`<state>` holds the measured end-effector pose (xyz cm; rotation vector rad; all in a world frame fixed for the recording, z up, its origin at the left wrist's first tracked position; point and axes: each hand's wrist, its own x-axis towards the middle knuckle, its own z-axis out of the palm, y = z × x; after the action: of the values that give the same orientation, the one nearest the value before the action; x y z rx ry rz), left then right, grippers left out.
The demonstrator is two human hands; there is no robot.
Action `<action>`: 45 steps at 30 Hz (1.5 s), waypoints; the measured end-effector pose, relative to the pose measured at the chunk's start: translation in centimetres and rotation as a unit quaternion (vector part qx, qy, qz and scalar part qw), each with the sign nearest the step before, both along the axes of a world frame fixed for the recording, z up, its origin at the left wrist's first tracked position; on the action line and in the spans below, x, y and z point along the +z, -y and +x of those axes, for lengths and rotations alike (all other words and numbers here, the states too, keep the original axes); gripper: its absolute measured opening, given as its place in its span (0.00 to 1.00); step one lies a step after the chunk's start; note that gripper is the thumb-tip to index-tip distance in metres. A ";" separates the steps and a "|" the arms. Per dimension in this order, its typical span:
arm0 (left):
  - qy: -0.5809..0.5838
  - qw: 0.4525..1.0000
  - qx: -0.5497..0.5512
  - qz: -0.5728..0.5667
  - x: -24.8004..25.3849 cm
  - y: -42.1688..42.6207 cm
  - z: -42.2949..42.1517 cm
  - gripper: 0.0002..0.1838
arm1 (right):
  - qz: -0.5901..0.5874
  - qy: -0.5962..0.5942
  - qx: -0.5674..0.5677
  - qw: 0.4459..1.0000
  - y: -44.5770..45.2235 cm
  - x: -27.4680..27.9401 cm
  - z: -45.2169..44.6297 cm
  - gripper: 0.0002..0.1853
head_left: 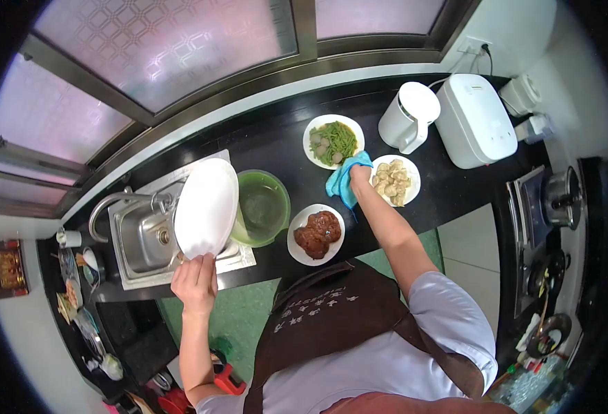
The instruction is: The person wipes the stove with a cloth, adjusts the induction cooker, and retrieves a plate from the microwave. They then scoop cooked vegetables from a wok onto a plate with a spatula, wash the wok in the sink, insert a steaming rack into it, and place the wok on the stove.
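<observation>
Green basin (273,208) stands near the sink (142,241), just left of the meat plate (315,259); farther right are two food plates (356,127). The oval white plate (207,207) extends beyond the left fingers (193,268), which grip its near edge over the sink. Its long axis points far, slightly right. Right hand (360,176) touches blue cloth (342,181); its fingers are hidden, closing I cannot tell.
</observation>
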<state>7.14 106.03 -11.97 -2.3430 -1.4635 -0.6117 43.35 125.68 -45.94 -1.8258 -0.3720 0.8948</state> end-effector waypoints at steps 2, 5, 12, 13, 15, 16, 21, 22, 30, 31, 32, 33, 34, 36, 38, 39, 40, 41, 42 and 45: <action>-0.007 1.000 0.022 -0.004 0.1 1.0 0.7 0.09 | -0.018 -0.013 -0.014 1.000 -0.5 0.3 -0.3 0.17; -0.011 0.999 0.039 -0.002 0.1 2.0 1.0 0.10 | -0.044 -0.013 -0.033 0.998 -0.6 0.3 -0.3 0.16; -0.011 0.999 0.051 0.001 0.3 2.9 0.6 0.11 | -0.046 0.000 0.011 0.999 -0.8 -1.6 0.2 0.14; -0.010 0.999 0.051 0.001 0.3 2.9 0.4 0.11 | -0.073 0.006 0.028 0.997 -0.1 -0.3 0.2 0.15; -0.006 0.999 0.048 0.001 0.3 2.9 -0.2 0.11 | -0.065 0.020 0.065 0.996 1.6 2.1 0.5 0.12; -0.007 0.999 0.045 0.003 0.3 2.8 -0.6 0.11 | -0.029 0.028 0.085 0.996 2.3 2.1 0.6 0.11; -0.011 1.000 0.027 0.005 0.0 2.5 -3.1 0.11 | 0.013 0.209 0.458 0.864 7.5 8.6 5.2 0.15; -0.008 1.000 0.022 0.006 0.0 2.4 -3.6 0.11 | -0.048 0.308 0.499 0.808 8.4 9.9 6.0 0.17; -0.030 0.999 0.010 0.020 -0.4 3.1 -7.6 0.10 | -0.096 0.498 0.546 0.667 15.2 26.5 4.2 0.12; -0.039 0.999 0.011 0.023 -0.2 3.2 -8.1 0.10 | -0.058 0.463 0.563 0.682 15.5 27.5 3.6 0.11; -0.035 0.999 0.011 0.024 0.2 3.3 -8.5 0.10 | -0.098 0.394 0.592 0.697 15.8 28.9 2.3 0.09; -0.035 0.999 0.016 0.023 0.3 3.5 -8.8 0.10 | -0.063 0.330 0.621 0.708 16.1 29.1 1.0 0.09; -0.033 0.999 0.019 0.022 0.4 3.7 -9.1 0.11 | -0.029 0.265 0.646 0.715 16.5 29.3 -0.3 0.10; -0.037 0.999 0.024 0.024 0.3 4.1 -10.0 0.12 | 0.017 0.143 0.696 0.703 17.0 28.4 -3.4 0.10; -0.034 0.999 0.031 0.023 0.4 4.4 -10.7 0.12 | 0.063 0.053 0.743 0.664 17.4 26.2 -7.6 0.11; -0.033 0.999 0.033 0.022 0.5 4.8 -11.1 0.12 | 0.098 0.019 0.761 0.641 17.7 25.3 -10.2 0.12; -0.031 0.999 0.036 0.020 0.4 5.2 -11.4 0.12 | 0.123 -0.002 0.775 0.620 17.8 23.6 -12.7 0.12; -0.028 0.999 0.038 0.019 0.3 5.4 -11.8 0.12 | 0.149 -0.022 0.787 0.598 17.9 21.7 -15.2 0.12; -0.026 0.999 0.040 0.018 0.3 5.6 -12.0 0.12 | 0.168 -0.036 0.787 0.593 18.0 19.9 -17.7 0.13; -0.044 0.998 0.043 0.029 0.6 6.3 -12.8 0.10 | 0.208 -0.055 0.792 0.571 18.0 16.9 -24.3 0.17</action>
<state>-5.69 99.73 -11.37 -2.2220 -1.4779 -0.5143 19.05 107.69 -29.00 -0.5248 -2.1050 1.7899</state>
